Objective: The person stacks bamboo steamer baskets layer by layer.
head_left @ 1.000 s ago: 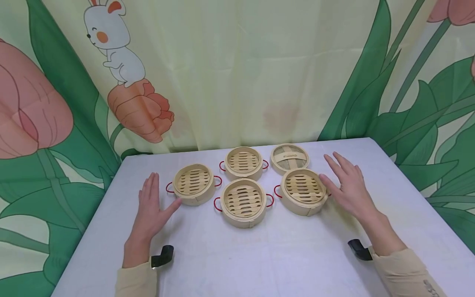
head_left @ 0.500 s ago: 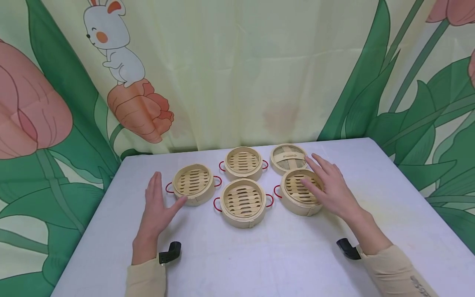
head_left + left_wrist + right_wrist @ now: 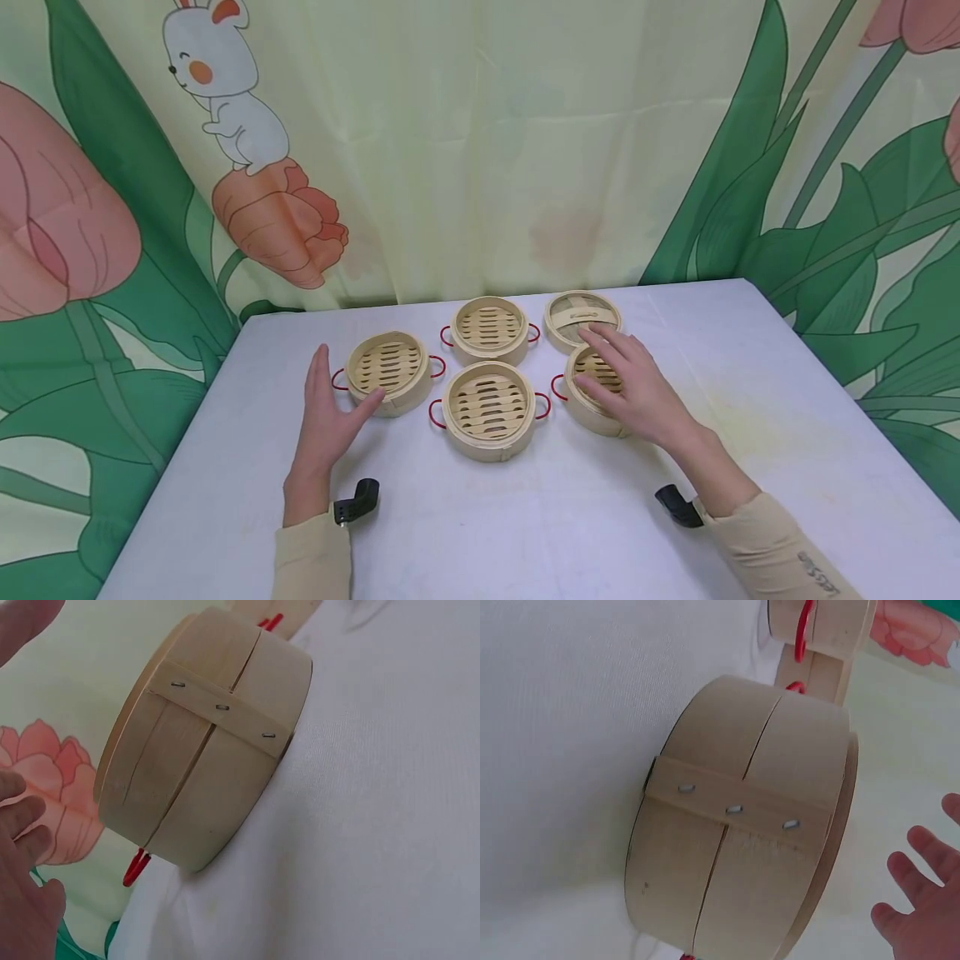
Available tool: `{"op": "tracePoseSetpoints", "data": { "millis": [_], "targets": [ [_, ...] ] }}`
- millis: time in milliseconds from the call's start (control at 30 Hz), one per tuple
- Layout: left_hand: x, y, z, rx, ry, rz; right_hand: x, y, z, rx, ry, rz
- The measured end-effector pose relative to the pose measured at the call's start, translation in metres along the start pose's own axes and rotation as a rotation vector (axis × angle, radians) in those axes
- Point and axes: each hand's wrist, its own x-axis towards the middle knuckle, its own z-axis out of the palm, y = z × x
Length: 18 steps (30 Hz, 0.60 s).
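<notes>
My left hand [image 3: 328, 427] hovers with straight, spread fingers in front of and left of the left bamboo steamer basket [image 3: 388, 367]. Its thumb overlaps that basket's near rim in the head view. My right hand [image 3: 641, 390] hangs over the right bamboo steamer basket [image 3: 588, 408], hiding much of its slatted floor and right handle. Nothing lies between its spread fingers. In the right wrist view, the right hand's fingers [image 3: 922, 862] stand apart from that basket's stapled wall [image 3: 739, 817]. The left wrist view likewise shows the left basket's wall [image 3: 206, 735] apart from the fingers.
Between the hands stand a front bamboo steamer basket [image 3: 489, 450] and a back one [image 3: 491, 325], both with red handles. A woven steamer lid [image 3: 567, 310] lies at the back right. A white cloth [image 3: 480, 533] covers the table; a printed curtain [image 3: 450, 167] hangs behind.
My right hand has moved left, from beside the right basket to above it. The left hand has shifted right, closer to the left basket. The baskets and lid have stayed in place.
</notes>
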Motion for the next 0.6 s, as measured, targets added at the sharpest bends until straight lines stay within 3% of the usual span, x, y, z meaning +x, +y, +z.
{"op": "tracePoseSetpoints", "data": {
  "millis": [233,600],
  "targets": [
    [0.004,-0.002,0.005,-0.048,0.008,-0.016,0.005,-0.009,0.012,-0.040,-0.017,-0.065],
    [0.009,-0.010,0.010,-0.174,0.037,-0.028,0.009,-0.018,0.030,0.089,-0.111,-0.130]
  ]
}}
